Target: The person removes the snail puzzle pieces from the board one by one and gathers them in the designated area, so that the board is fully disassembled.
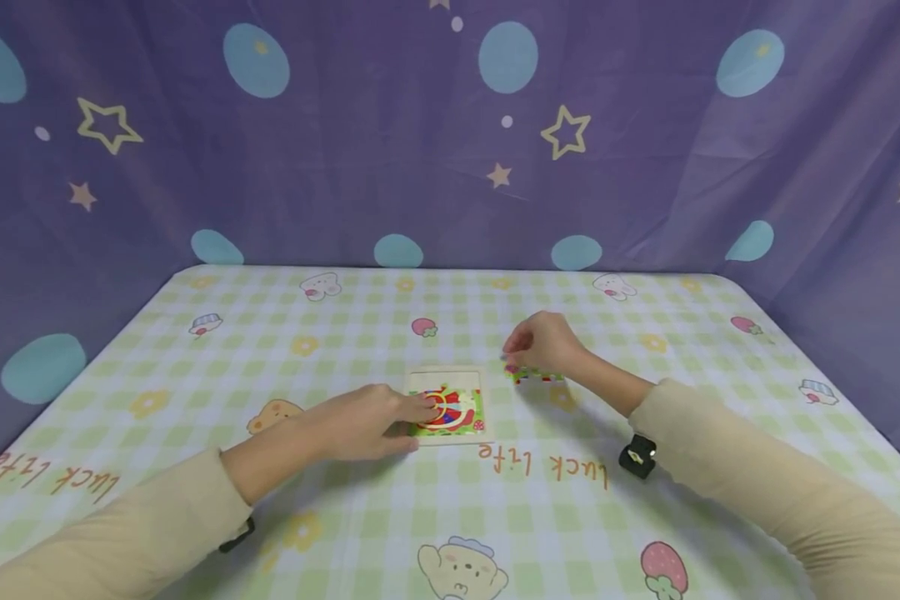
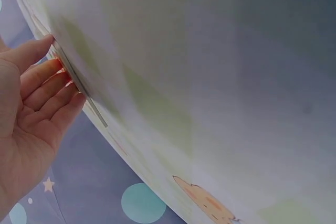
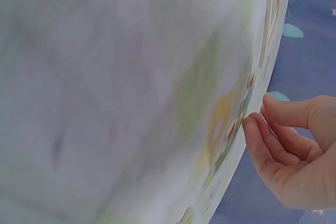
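Observation:
A square wooden puzzle board (image 1: 447,445) with a red, blue and green wheel-like picture lies on the table near the middle. My left hand (image 1: 363,422) rests on its left side, extended fingers on the picture and thumb at the near edge; the left wrist view shows the board (image 2: 79,81) edge-on under these fingers (image 2: 59,85). Right of the board lie small colourful puzzle pieces (image 1: 540,377). My right hand (image 1: 546,342) is bent low over their left end, thumb and index fingertips close together. I cannot tell whether a piece is between these fingertips (image 3: 269,98).
A green-and-white checked tablecloth (image 1: 360,517) with cartoon prints covers the table. Behind it and at both sides hangs a purple curtain (image 1: 420,167) with stars and blue ovals. Both forearms reach in from the near corners, with a black wrist device (image 1: 637,457) under the right sleeve.

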A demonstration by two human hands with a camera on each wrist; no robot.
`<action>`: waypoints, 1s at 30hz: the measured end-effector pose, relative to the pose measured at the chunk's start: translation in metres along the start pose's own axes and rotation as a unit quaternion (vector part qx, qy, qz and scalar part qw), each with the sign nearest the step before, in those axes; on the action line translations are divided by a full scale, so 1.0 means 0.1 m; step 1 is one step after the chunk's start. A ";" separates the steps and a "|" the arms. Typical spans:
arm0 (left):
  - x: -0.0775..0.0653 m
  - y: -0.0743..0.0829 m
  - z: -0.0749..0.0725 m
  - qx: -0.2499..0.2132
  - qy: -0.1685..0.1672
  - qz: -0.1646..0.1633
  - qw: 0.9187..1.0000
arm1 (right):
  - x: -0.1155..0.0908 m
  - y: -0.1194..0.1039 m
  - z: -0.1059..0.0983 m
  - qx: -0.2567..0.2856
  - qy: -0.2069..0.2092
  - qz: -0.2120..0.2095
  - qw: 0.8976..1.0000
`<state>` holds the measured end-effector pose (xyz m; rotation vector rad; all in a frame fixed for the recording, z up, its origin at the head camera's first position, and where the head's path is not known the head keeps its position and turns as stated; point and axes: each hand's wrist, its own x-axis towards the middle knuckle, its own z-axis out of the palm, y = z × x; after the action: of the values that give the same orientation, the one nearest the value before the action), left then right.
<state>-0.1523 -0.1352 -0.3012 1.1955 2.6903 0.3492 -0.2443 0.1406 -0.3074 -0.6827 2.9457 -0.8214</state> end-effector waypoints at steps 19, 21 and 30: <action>0.02 0.01 0.01 0.036 0.014 0.021 0.999 | -0.15 -0.48 0.24 0.010 -0.095 -0.073 0.993; 0.03 0.03 0.00 0.058 0.014 0.023 0.998 | -0.16 -0.51 0.25 -0.002 -0.092 -0.078 0.993; 0.10 0.16 -0.03 0.121 0.014 0.026 0.992 | -0.15 -0.55 0.24 -0.016 -0.089 -0.083 0.992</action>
<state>-0.1485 -0.1179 -0.2941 1.3360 2.7924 0.0464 -0.2054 0.0923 -0.3027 -0.9615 2.7753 -0.6840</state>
